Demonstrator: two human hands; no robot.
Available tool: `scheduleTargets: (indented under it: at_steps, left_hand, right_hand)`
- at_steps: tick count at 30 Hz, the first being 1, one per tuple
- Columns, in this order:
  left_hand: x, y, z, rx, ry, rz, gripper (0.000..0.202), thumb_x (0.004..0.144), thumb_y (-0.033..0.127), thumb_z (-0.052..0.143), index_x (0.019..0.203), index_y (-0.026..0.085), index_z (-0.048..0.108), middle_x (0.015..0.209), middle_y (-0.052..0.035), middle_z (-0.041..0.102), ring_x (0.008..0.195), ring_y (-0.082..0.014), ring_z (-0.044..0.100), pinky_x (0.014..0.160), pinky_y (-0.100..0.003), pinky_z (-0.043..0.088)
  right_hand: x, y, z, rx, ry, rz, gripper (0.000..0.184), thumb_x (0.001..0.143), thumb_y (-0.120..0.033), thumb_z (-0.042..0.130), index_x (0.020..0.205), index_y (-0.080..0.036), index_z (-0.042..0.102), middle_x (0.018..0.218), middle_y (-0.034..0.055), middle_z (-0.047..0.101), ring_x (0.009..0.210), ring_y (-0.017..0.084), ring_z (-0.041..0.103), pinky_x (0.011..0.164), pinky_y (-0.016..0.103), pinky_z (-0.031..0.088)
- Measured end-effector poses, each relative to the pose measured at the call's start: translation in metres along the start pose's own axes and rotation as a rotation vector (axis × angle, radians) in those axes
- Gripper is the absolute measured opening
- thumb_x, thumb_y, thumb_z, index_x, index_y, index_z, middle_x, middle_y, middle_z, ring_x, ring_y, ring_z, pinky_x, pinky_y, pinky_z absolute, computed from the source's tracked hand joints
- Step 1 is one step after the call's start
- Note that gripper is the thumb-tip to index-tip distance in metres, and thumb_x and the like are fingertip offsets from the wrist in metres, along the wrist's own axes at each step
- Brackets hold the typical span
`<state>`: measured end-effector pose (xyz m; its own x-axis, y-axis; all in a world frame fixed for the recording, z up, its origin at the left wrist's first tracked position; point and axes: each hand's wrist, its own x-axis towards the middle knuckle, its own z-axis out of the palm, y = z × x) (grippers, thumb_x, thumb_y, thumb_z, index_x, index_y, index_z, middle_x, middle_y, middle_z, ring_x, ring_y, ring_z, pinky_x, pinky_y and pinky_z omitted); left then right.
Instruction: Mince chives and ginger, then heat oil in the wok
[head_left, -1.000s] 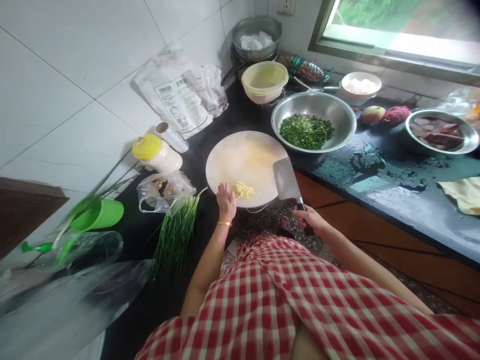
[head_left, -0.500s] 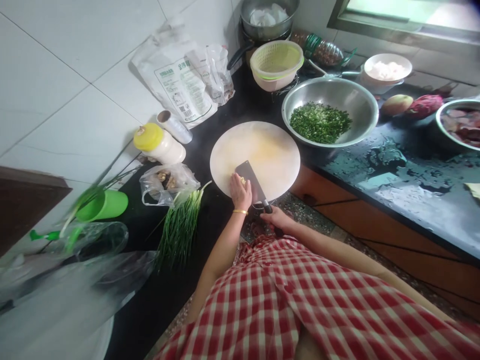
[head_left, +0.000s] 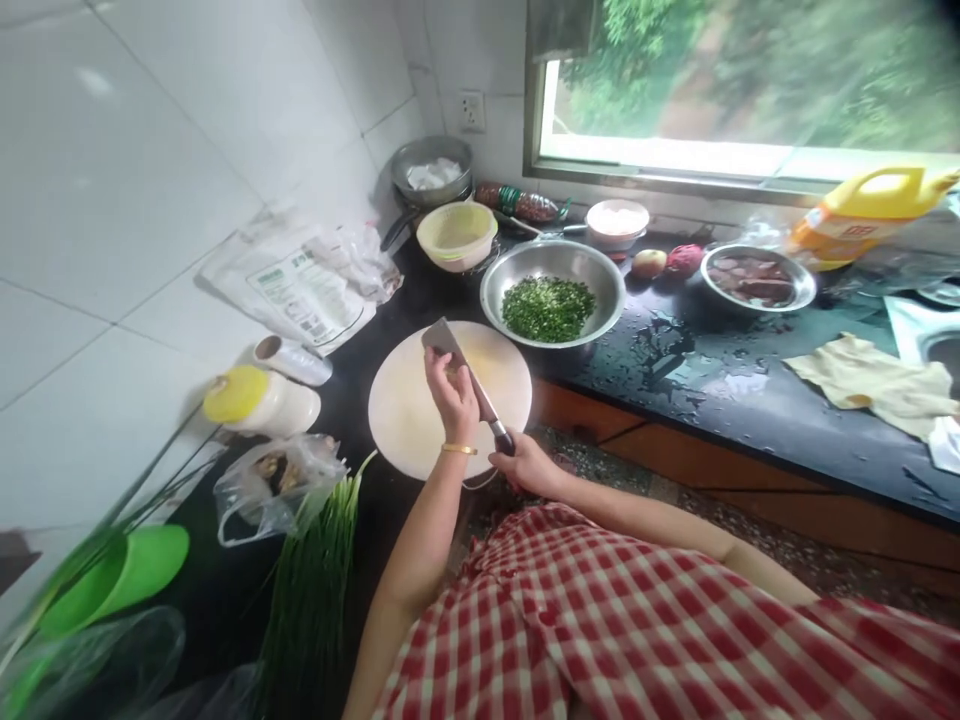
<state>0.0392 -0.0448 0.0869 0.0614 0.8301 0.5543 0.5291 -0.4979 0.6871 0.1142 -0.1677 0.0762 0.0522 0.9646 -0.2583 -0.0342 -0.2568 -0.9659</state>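
My right hand (head_left: 525, 466) is closed around the dark handle of a cleaver (head_left: 486, 402). The blade slants up and to the left above a round white cutting board (head_left: 397, 400). My left hand (head_left: 454, 400), with a gold bangle at the wrist, is cupped beside the blade. Its fingers are curled and its thumb stands apart from them; a few pale bits may lie between palm and blade, too small to make out. Beyond the board, a steel bowl (head_left: 609, 300) holds chopped greens (head_left: 549, 309).
Left of the board lie long green chives (head_left: 315, 570), a plastic bag (head_left: 281, 470), a yellow-lidded jar (head_left: 262, 400) and a green cup (head_left: 154, 570). A colander (head_left: 457, 238) stands behind. Rightward are a bowl of meat (head_left: 757, 280), an oil jug (head_left: 862, 215) and a cloth (head_left: 870, 380).
The view has tilted up and right, bringing the window, oil jug and cloth in. My left hand has turned from lying flat on the board to cupped at the blade. The cleaver appears lifted.
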Motion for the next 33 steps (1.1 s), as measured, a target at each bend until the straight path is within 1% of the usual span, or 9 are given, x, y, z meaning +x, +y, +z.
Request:
scheduleTargets:
  at_steps: [5, 8, 10, 12, 15, 18, 24, 29, 33]
  left_hand:
    - [0.064, 0.081, 0.071, -0.128, -0.023, 0.195, 0.027, 0.093, 0.034, 0.028, 0.106, 0.017, 0.045, 0.134, -0.0146, 0.039, 0.128, -0.0165, 0.035, 0.106, -0.033, 0.030]
    - [0.094, 0.105, 0.127, -0.164, -0.061, 0.290, 0.027, 0.093, 0.032, 0.026, 0.099, 0.016, 0.048, 0.129, -0.0142, 0.044, 0.126, -0.0160, 0.037, 0.104, -0.032, 0.031]
    - [0.108, 0.100, 0.169, -0.132, -0.106, 0.267, 0.029, 0.093, 0.031, 0.025, 0.100, 0.016, 0.049, 0.126, -0.0138, 0.047, 0.123, -0.0165, 0.041, 0.102, -0.033, 0.033]
    - [0.114, 0.081, 0.208, -0.027, -0.182, 0.175, 0.029, 0.092, 0.027, 0.027, 0.099, 0.015, 0.052, 0.117, -0.0147, 0.053, 0.117, -0.0184, 0.046, 0.100, -0.036, 0.036]
    - [0.111, 0.050, 0.249, 0.203, -0.338, 0.075, 0.022, 0.086, 0.023, 0.037, 0.085, 0.014, 0.058, 0.104, -0.0160, 0.057, 0.111, -0.0230, 0.050, 0.095, -0.042, 0.038]
    - [0.105, 0.051, 0.260, 0.259, -0.311, 0.120, 0.020, 0.086, 0.023, 0.039, 0.084, 0.015, 0.058, 0.110, -0.0160, 0.055, 0.116, -0.0229, 0.046, 0.098, -0.042, 0.035]
    - [0.122, 0.095, 0.258, 0.156, -0.204, 0.316, 0.022, 0.091, 0.028, 0.034, 0.089, 0.017, 0.053, 0.121, -0.0125, 0.048, 0.125, -0.0209, 0.036, 0.104, -0.041, 0.029]
    - [0.153, 0.085, 0.261, 0.063, -0.185, 0.261, 0.027, 0.091, 0.031, 0.031, 0.083, 0.016, 0.053, 0.092, -0.0107, 0.056, 0.100, -0.0202, 0.052, 0.090, -0.038, 0.042]
    - [0.152, 0.075, 0.267, -0.061, -0.205, 0.270, 0.029, 0.092, 0.031, 0.031, 0.098, 0.016, 0.054, 0.101, -0.0109, 0.057, 0.102, -0.0172, 0.053, 0.092, -0.034, 0.042]
  right_hand:
    - [0.007, -0.046, -0.078, 0.012, 0.171, -0.096, 0.017, 0.071, -0.024, 0.053, 0.073, -0.023, 0.036, 0.040, -0.0120, 0.039, 0.028, 0.006, 0.038, 0.030, 0.018, 0.028]
    - [0.012, -0.062, -0.129, 0.042, 0.224, -0.092, 0.019, 0.071, -0.027, 0.054, 0.074, -0.023, 0.036, 0.041, -0.0122, 0.039, 0.028, 0.007, 0.038, 0.029, 0.018, 0.028]
    - [0.013, -0.062, -0.163, 0.062, 0.257, -0.055, 0.020, 0.070, -0.029, 0.055, 0.075, -0.023, 0.036, 0.041, -0.0123, 0.038, 0.028, 0.007, 0.038, 0.029, 0.018, 0.028]
    - [0.015, -0.055, -0.194, 0.080, 0.292, -0.005, 0.021, 0.069, -0.030, 0.055, 0.074, -0.023, 0.035, 0.040, -0.0124, 0.038, 0.028, 0.007, 0.038, 0.029, 0.018, 0.029]
    - [0.017, -0.041, -0.233, 0.102, 0.311, 0.062, 0.022, 0.069, -0.030, 0.056, 0.074, -0.023, 0.035, 0.038, -0.0122, 0.039, 0.029, 0.008, 0.038, 0.030, 0.018, 0.031]
    - [0.023, -0.034, -0.255, 0.135, 0.255, 0.120, 0.024, 0.068, -0.031, 0.057, 0.074, -0.023, 0.035, 0.038, -0.0122, 0.039, 0.029, 0.008, 0.037, 0.031, 0.019, 0.033]
    - [0.022, -0.039, -0.272, 0.127, 0.095, 0.175, 0.026, 0.067, -0.032, 0.058, 0.074, -0.023, 0.035, 0.037, -0.0121, 0.040, 0.029, 0.007, 0.036, 0.031, 0.019, 0.029]
    - [0.004, -0.036, -0.293, 0.084, 0.123, 0.171, 0.027, 0.070, -0.036, 0.058, 0.076, -0.023, 0.036, 0.036, -0.0120, 0.040, 0.029, 0.008, 0.037, 0.033, 0.019, 0.029]
    - [-0.004, -0.030, -0.298, 0.104, 0.223, 0.149, 0.029, 0.070, -0.039, 0.059, 0.076, -0.023, 0.036, 0.037, -0.0119, 0.040, 0.029, 0.008, 0.037, 0.033, 0.020, 0.030]
